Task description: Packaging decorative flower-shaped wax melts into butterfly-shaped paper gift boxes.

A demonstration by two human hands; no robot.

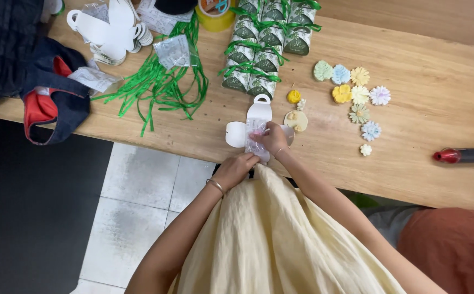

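Wooden desk (422, 92): finished green-ribboned boxes (264, 43) stacked; both my hands, left (236, 169) and right (274, 139), pinch a clear packet (257, 142) over one flat white box blank (253, 122); flower-shaped pieces (356, 95) await.

A small craft or gift-packing workshop: a long wooden table (411, 92) carries rows of ribbon-tied gift boxes (264, 43) at top centre, loose green ribbon (160, 87) at upper left, flat white box blanks (111, 30), and pastel flower-shaped pieces (356, 95) at right.

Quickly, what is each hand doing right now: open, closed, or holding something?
Left hand: closed on the lower edge of the small clear bag.
Right hand: closed, pinching the same bag over the flat white box.
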